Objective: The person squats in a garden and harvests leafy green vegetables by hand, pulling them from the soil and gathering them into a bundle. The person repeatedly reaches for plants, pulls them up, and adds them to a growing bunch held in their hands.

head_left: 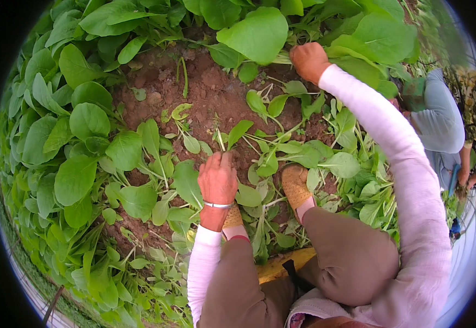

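My right hand [309, 61] is closed around the pale stems [281, 58] of leafy greens at the upper right, with broad leaves [379, 39] spreading beyond it. Low over the soil, my left hand [217, 174] points away from me, a bangle at its wrist. A thin pale stem [220, 140] meets its fingertips, which are partly hidden, so a grip on it cannot be told. Loose, wilting leaves [309, 155] lie between my hands and around my shoes [295, 184].
Bare reddish soil [205, 78] stretches ahead, bordered by dense standing greens [84, 123] on the left and top. Beneath me is a yellow object [277, 266]. Another person [443, 110] crouches at the right beside a pale sheet [473, 246].
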`<state>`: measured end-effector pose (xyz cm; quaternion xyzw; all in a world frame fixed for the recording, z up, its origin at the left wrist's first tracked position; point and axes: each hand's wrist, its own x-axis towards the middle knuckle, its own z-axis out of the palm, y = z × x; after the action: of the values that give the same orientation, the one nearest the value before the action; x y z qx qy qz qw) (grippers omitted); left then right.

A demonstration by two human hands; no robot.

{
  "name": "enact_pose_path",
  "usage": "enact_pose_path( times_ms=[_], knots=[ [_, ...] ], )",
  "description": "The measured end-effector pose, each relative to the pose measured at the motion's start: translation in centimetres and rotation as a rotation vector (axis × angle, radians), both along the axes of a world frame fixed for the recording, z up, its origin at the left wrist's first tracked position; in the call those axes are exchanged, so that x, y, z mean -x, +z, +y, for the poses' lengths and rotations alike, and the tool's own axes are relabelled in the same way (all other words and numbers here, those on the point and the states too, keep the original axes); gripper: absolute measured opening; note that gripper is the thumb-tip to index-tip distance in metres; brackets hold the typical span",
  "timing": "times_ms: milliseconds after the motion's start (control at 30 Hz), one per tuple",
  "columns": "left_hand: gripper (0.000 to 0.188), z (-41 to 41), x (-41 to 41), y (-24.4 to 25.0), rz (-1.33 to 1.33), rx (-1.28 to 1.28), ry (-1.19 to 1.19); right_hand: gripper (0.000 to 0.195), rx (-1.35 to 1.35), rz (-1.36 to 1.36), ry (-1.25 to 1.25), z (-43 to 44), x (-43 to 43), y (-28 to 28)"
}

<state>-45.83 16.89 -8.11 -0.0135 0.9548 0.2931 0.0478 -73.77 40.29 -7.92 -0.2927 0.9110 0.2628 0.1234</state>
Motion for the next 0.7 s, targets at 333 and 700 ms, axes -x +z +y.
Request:
enact_pose_path(
  times_ms=[333,700],
  knots=[
    [0.046,1.6,1.5,1.4,0.328,-0.215,-0.022,0.029,0.868,-1.072,-0.88,2.6,-7.7,3.9],
    [0.035,4.4,3.5,6.9,0.658,0.096,-0.232,0.031,1.175,-1.381,-0.807,1.5,-16.8,12.4]
  ],
)
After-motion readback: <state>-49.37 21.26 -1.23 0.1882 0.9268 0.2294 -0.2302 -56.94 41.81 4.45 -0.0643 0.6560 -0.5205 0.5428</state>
